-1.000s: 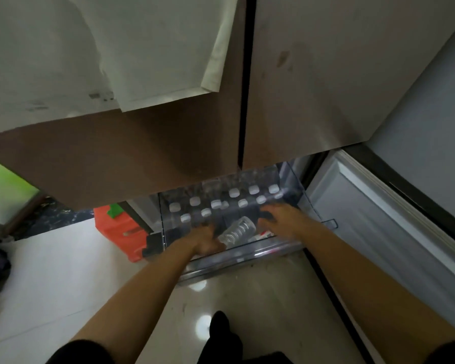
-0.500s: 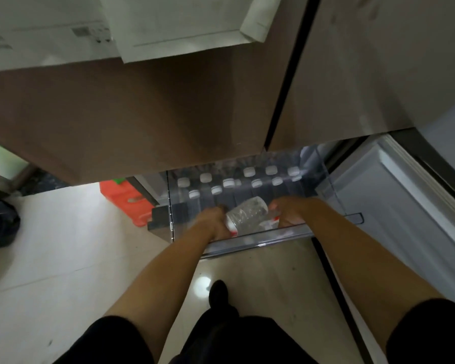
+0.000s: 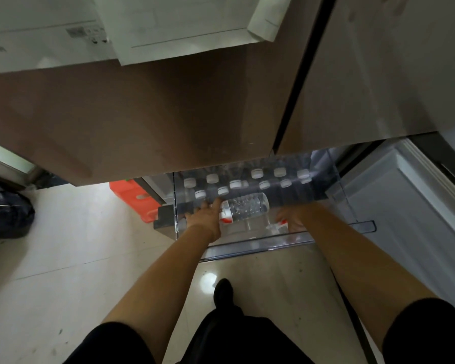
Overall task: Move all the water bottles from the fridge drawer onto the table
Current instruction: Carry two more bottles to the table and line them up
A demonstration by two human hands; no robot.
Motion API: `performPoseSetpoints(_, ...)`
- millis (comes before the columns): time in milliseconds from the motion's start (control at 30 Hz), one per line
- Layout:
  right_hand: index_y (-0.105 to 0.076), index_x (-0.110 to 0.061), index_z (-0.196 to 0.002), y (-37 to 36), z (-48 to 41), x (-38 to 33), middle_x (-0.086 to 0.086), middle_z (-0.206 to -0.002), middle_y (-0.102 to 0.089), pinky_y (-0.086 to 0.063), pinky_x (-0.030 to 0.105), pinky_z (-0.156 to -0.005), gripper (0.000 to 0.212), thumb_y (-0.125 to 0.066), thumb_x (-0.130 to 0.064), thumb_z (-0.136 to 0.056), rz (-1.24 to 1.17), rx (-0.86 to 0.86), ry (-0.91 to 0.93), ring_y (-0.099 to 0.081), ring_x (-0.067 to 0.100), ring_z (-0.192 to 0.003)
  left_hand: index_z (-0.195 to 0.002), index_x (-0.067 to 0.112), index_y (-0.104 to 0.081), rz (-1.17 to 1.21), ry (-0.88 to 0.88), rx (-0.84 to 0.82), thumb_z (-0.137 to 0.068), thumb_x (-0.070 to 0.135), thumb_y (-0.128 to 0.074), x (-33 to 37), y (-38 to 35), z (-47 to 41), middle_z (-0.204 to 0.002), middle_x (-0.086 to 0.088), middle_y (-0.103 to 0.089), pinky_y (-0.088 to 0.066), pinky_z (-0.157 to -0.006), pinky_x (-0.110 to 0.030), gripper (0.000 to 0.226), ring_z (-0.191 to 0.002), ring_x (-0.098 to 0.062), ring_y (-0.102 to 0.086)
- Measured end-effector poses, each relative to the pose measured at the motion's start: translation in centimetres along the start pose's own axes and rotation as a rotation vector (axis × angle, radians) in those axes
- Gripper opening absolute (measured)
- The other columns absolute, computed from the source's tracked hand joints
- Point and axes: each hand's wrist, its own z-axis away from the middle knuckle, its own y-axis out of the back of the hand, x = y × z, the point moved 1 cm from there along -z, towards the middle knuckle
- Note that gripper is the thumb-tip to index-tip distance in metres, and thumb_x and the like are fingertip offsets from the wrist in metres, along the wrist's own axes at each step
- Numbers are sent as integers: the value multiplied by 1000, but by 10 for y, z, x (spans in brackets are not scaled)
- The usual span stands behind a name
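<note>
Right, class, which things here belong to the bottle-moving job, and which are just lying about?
Job: fridge drawer; capped bottles standing in it; lying bottle held by the left hand; right hand, grip blurred.
Lying about: orange plastic thing and dark bag on the floor; papers on the fridge door.

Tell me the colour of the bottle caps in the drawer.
White; the caps show best in the head view, in the drawer.

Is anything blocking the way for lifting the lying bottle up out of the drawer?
Nothing visible does. The bottle, in the left hand, lies at the front of the drawer, open above. The standing bottles are behind it; only the drawer's clear front wall is toward the person.
</note>
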Motion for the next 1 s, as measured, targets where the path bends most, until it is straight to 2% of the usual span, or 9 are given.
performPoseSetpoints(100, -54, -16, -138, 1, -1, 6, 6, -138, -57, -45, 33, -99, 43, -57, -10, -96, 38, 11, 38, -57, 25, -121, -151, 27, -17, -19, 33, 23, -84, 0, -64, 2, 2, 1, -149, -20, -35, -39, -107, -58, 86, -129, -41, -48)
performPoseSetpoints(200, -49, -15, -141, 1, 2, 2, 5, -144, -50, -42, 31, -99, 43, -52, -7, -99, 5, -21, 33, -52, 26, -128, -143, 14, -28, 33, 65, 43, -85, 9, -67, -2, 7, 8, -138, -17, -45, -47, -101, -48, 70, -118, -35, -57)
performPoseSetpoints(533, -46, -16, -146, 10, 20, -20, 11, -149, -44, -38, 47, -111, 53, -60, -29, -97, 213, 45, 39, -44, 32, -135, -143, 23, -38, -194, 3, 349, -78, 35, -67, 3, 36, 48, -135, -9, -50, -35, -103, -47, 72, -126, -32, -46)
performPoseSetpoints(633, -57, -8, -118, 20, -22, -3, 26, -123, -55, -47, 48, -79, 67, -65, -64, -82, 124, -84, 473, -55, 39, -119, -143, 22, -40, -218, 17, 457, -75, 42, -69, 13, 52, 61, -132, -10, -52, -35, -101, -48, 77, -126, -34, -44)
performPoseSetpoints(700, -59, -9, -123, 15, -11, -1, 15, -109, -59, -46, 40, -79, 45, -59, -45, -95, -196, -272, 530, -62, 27, -104, -141, 21, -43, -212, 11, 499, -75, 45, -70, 20, 65, 67, -130, -9, -54, -37, -98, -46, 75, -123, -34, -46)
performPoseSetpoints(767, -52, -10, -135, 22, 55, -26, 12, -128, -57, -46, 27, -86, 41, -60, -24, -98, -436, 46, 237, -59, 25, -110, -136, 20, -49, -222, -8, 526, -76, 40, -69, 28, 79, 74, -128, -8, -57, -39, -95, -43, 67, -119, -32, -49)
performPoseSetpoints(833, -45, -8, -140, 25, 77, -21, 12, -134, -54, -47, 18, -77, 56, -69, -20, -91, -404, 444, 142, -60, 22, -103, -130, 19, -52, -195, -39, 533, -78, 39, -70, 40, 92, 80, -126, -7, -59, -40, -95, -42, 58, -118, -31, -51)
performPoseSetpoints(933, -47, -12, -128, 31, 84, 1, 3, -116, -60, -53, 33, -85, 85, -91, -36, -59, -418, 632, 217, -61, 23, -105, -135, 20, -46, 3, -93, 500, -76, 37, -76, 51, 95, 80, -129, -8, -59, -44, -91, -41, 67, -119, -32, -53)
performPoseSetpoints(1000, -49, -14, -126, 30, 91, 11, -1, -115, -60, -50, 34, -86, 86, -95, -33, -55, -601, 715, 238, -60, 21, -106, -139, 20, -42, 220, -120, 456, -76, 36, -77, 56, 88, 73, -135, -10, -54, -47, -91, -42, 74, -121, -33, -52)
